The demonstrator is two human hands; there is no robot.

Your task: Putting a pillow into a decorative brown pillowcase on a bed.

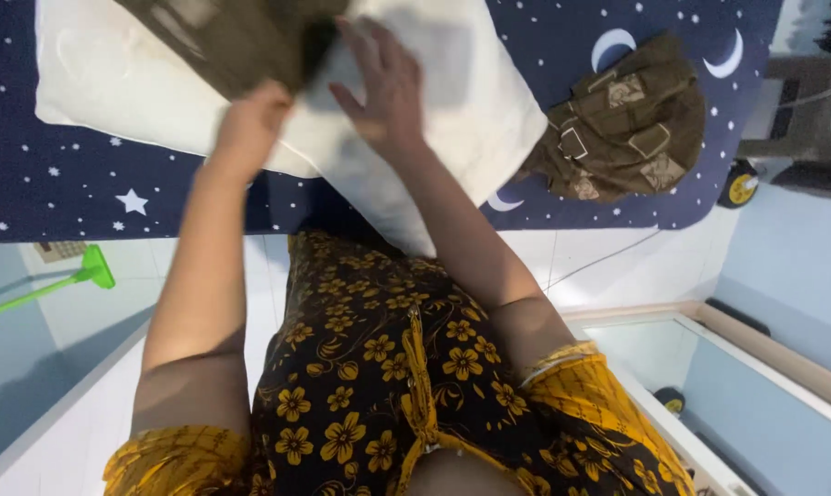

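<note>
At upper centre, the left hand [250, 124] grips the olive-brown patterned cloth cover [227, 37] while the right hand [383, 87], fingers spread, presses the plain white pillow [489, 110] steady.

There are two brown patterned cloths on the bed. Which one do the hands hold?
The brown cloth at the top, over the white pillow: the left hand and right hand are on it. The other brown cloth lies bunched, untouched, to the right.

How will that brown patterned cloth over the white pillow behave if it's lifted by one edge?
The brown patterned cloth will probably flop and drape; it bunches where the left hand grips it. Likely light. The white pillow beneath looks soft, so it may sag under the right hand.
</note>
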